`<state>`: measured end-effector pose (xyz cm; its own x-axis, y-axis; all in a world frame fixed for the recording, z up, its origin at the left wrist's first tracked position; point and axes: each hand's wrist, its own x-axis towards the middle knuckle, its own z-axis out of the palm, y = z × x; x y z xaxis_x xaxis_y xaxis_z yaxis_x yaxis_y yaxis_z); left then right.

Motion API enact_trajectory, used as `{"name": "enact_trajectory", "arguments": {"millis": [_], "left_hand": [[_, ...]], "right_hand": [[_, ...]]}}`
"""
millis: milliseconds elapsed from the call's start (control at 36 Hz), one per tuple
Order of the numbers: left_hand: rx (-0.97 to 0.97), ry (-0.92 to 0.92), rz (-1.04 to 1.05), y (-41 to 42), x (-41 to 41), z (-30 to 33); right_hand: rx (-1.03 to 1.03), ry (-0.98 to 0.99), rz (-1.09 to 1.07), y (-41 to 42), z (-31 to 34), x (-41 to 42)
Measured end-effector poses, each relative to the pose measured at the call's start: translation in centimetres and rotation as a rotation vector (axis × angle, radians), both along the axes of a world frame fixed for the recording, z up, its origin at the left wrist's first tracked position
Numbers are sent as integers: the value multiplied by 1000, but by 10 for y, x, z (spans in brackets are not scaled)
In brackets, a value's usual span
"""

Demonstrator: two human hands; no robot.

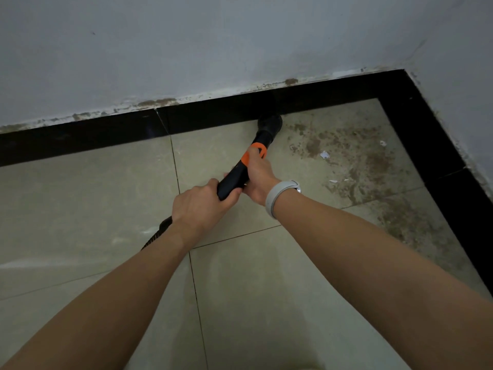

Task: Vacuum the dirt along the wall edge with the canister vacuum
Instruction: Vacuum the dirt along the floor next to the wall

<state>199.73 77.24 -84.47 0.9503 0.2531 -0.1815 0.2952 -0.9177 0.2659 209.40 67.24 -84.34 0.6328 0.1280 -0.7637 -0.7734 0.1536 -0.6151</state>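
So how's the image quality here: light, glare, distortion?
Head view: dim and flat; black skirting nearly swallows the nozzle; faint sheen on the tiles; wide-angle bends the wall edge; dirt still readable.

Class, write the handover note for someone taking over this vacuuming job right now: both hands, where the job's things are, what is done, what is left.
Left hand: grips the rear of the black vacuum wand.
Right hand: grips the wand further forward, by its orange band.
Nozzle: on the floor against the black skirting.
Hose: trails back under the left forearm; canister out of view.
Done: tiles left of the nozzle look free of dirt.
Left: brown dirt patch and white scraps to the right, toward the corner.
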Motion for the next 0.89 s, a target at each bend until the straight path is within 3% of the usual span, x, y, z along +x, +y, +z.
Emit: {"name": "enact_trajectory", "arguments": {"millis": [611,889], "left_hand": [[-92,23,-168,-102,97,-6],[-67,117,-321,-142,123,-8]], "right_hand": [[16,-11,-167,-117,1,79],[-208,-43,-192,-173,-9,120]]}}
